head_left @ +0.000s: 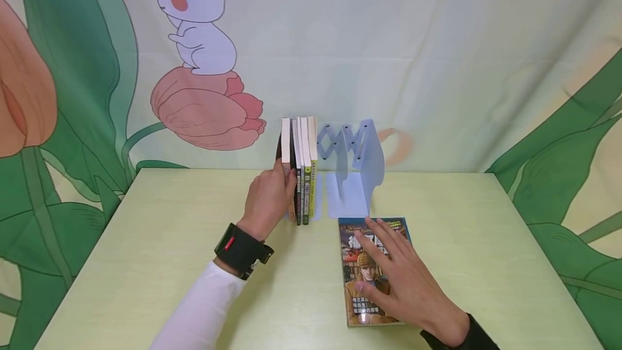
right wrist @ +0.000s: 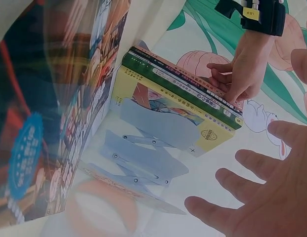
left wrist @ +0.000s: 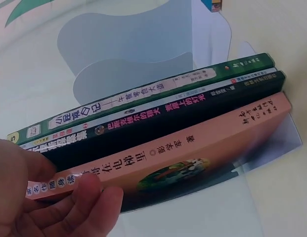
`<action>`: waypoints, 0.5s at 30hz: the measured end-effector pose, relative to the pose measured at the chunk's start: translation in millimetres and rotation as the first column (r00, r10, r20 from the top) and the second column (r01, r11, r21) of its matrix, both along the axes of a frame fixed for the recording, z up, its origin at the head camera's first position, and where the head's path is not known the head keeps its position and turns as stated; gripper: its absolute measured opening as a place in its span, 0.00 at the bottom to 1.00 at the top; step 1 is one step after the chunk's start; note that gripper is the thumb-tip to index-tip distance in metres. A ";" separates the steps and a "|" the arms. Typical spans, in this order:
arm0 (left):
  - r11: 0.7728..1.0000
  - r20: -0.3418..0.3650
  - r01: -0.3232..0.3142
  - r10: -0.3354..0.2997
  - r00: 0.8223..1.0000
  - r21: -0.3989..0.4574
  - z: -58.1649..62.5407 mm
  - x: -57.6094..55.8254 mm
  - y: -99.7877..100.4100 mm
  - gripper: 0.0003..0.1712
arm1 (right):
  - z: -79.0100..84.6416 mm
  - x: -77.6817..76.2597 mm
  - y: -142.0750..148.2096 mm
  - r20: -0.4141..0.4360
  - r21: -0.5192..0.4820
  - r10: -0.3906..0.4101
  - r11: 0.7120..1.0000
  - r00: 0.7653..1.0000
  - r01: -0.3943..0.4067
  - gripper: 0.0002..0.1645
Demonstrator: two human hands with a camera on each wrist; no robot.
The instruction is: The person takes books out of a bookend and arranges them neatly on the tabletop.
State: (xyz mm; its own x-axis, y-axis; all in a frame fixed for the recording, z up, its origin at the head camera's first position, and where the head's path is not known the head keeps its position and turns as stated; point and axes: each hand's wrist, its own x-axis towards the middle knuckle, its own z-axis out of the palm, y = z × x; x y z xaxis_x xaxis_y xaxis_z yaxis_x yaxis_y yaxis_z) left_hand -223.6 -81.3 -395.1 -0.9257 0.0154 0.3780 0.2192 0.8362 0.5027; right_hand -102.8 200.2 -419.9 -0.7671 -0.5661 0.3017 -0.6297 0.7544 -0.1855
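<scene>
Right hand [head_left: 403,280], fingers splayed, gripping nothing, partly hides a glossy book [head_left: 364,270], probably slippery, best edge-held; toward its eleven o'clock, the left hand [head_left: 266,200] pinches a salmon book [left wrist: 217,132].

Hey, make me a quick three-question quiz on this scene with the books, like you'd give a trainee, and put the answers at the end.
1. Which book is the left hand pinching?
2. True or false: the book beneath the right hand lies flat on the table.
3. Fill in the blank: in the head view, the blue rack extends to the ____ of the upright books.

Key: 1. The pink-spined book. 2. True. 3. Right.
</scene>
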 end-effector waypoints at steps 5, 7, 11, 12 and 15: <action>1.000 -0.003 -0.006 0.006 1.000 0.012 -2.4 1.0 -0.8 0.14 | -0.7 -0.7 1.3 0.018 -0.019 0.007 1.000 1.000 -0.007 0.48; 1.000 -0.004 -0.007 0.007 1.000 0.021 -4.0 0.9 -1.1 0.14 | -1.1 -0.8 1.8 0.020 -0.023 0.011 1.000 1.000 -0.011 0.48; 1.000 -0.012 -0.010 0.010 1.000 0.028 -5.7 1.9 -1.4 0.15 | -1.4 -0.8 2.4 0.014 -0.027 0.014 1.000 1.000 -0.014 0.47; 1.000 -0.018 -0.010 0.011 1.000 0.024 -6.0 2.2 -1.4 0.15 | -1.4 -0.9 2.4 0.010 -0.030 0.016 0.999 1.000 -0.015 0.47; 1.000 -0.041 -0.012 0.012 0.999 0.017 -6.3 3.5 -1.3 0.15 | -1.5 -1.1 3.0 0.007 -0.034 0.011 0.999 1.000 -0.011 0.47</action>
